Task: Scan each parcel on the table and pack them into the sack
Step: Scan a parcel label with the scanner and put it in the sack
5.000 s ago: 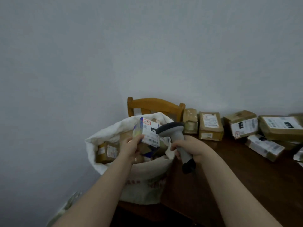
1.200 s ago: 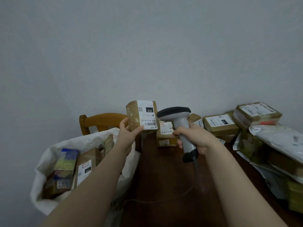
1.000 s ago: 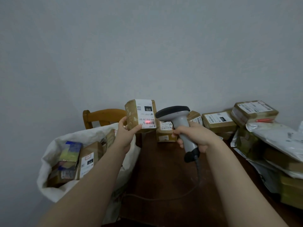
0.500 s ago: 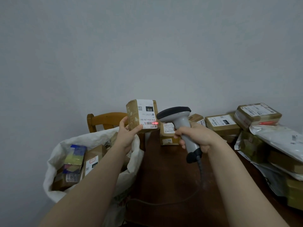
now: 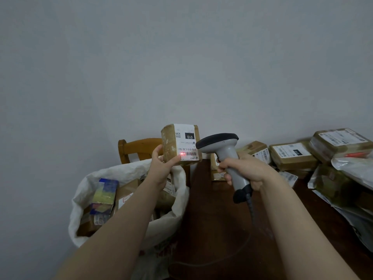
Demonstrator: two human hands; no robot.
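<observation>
two bare forearms reach in from the bottom edge. between them a dark brown wooden worktop stretches away. a thin dark cable drops from the butt of a handheld scanner toward the worktop.

at the worktop's left edge stands an open white sack, its mouth wide. what it rests on cannot be told. inside lie several brown boxes and a blue and yellow packet.

above the sack's far rim, the left hand holds up a small brown parcel in the air, clear of the worktop. its fingers curl around the parcel's left side and the thumb presses the lower front edge. a white label faces the viewer, printed upside down, with a red light spot on the left end of its barcode.

just right of the parcel, the right hand grips the grey scanner by its handle, fingers wrapped tight around it. the black-topped head points at the label, close to it but apart.

farther back on the right, a pile of labelled brown boxes and wrinkled plastic mailers crowds the worktop against the wall. behind the sack rises the back of a wooden chair. a plain grey wall fills the upper part.
</observation>
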